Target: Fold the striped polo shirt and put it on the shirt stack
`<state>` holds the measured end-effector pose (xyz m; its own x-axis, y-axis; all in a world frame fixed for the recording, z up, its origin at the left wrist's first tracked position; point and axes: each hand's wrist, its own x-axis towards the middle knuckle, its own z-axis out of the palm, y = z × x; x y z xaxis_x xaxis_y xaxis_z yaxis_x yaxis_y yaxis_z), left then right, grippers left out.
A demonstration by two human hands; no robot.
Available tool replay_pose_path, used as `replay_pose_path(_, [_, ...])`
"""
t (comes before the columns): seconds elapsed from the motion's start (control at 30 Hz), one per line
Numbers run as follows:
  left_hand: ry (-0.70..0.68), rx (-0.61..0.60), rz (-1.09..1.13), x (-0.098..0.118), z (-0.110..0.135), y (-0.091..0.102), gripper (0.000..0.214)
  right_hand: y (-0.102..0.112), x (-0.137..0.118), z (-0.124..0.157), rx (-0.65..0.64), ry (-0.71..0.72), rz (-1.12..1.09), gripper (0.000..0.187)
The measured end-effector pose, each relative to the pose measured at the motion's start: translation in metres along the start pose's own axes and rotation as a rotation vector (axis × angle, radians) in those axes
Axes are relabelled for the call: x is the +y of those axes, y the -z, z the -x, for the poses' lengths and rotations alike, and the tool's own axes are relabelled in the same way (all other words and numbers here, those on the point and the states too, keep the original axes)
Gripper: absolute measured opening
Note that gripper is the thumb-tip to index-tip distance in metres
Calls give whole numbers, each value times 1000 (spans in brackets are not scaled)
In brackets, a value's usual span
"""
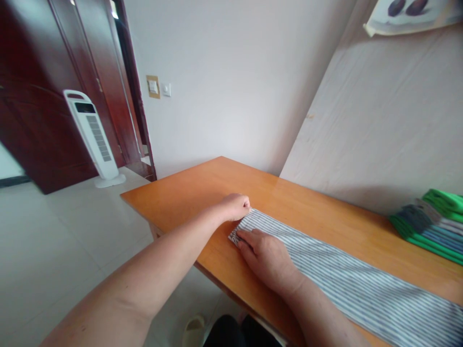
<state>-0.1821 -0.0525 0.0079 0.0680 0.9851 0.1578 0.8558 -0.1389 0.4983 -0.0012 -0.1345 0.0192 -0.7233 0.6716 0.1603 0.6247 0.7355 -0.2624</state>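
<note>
Lengthwise, a striped cloth lies along the tabletop. The left hand is curled, pinching the far corner of its end, while the right hand rests at the near corner; whether it pinches, I cannot tell. Folded fabrics sit stacked near the wall.

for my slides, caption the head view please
Left hand and right hand at one end of a striped cloth on a table.

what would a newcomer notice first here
Probably the long grey-and-white striped cloth, along the orange-brown wooden table, with the left hand and right hand at one end. Then the folded green and blue fabric stack at right, or the white tower appliance at left.
</note>
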Motion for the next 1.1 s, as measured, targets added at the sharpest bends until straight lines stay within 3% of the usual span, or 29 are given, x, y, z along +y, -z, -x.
replay_pose_path(0.27, [-45, 0, 109, 0, 27, 4, 17, 2, -1, 0, 11, -2, -20, 25])
replay_pose_path(0.47, [-55, 66, 216, -1, 38, 7, 18, 8, 2, 0, 55, -45, -73, 30])
replay_pose_path(0.83, [-22, 165, 220, -7, 55, 8, 17, 1, -1, 1, 93, -82, 18, 27])
replay_pose_path(1.1, [12, 160, 182, -5, 55, 4, 17, -1, 0, -2, 81, -91, 17, 28])
